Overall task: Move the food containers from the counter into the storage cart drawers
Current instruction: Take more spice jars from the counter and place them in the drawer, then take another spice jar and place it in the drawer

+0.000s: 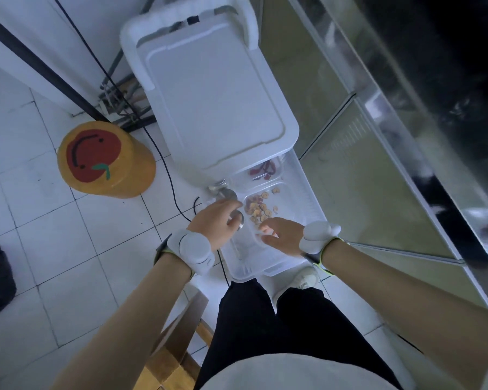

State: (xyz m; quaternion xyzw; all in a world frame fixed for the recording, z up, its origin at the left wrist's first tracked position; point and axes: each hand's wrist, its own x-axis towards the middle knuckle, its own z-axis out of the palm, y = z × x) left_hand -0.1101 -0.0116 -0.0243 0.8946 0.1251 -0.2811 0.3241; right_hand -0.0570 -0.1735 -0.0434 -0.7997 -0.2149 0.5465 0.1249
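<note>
Cart [209, 88]: white plastic, smooth flat top with rounded corners and a raised rim. One drawer [307, 192], clear plastic, stands pulled out from the cart's front toward the person.

Container [271, 204]: clear, thin-walled plastic tray holding small tan and reddish ring-shaped pieces; it lies inside the open drawer. A second clear container [265, 170] with dark red strips lies behind it, partly under the cart's top.

Left hand [217, 220]: palm down at the drawer's left edge, fingers curled on a round metal object [237, 219]; whether they grip it cannot be told.

Right hand [282, 235]: palm down at the container's near edge, fingers spread and loosely extended, touching its rim. Both wrists carry white bands.

Room: the drawer's near end, toward the person, is bare. A round yellow stool [106, 159] with a red face pattern stands well left of the cart on white floor tiles; a glass-fronted cabinet [378, 136] runs close along the cart's right side.
</note>
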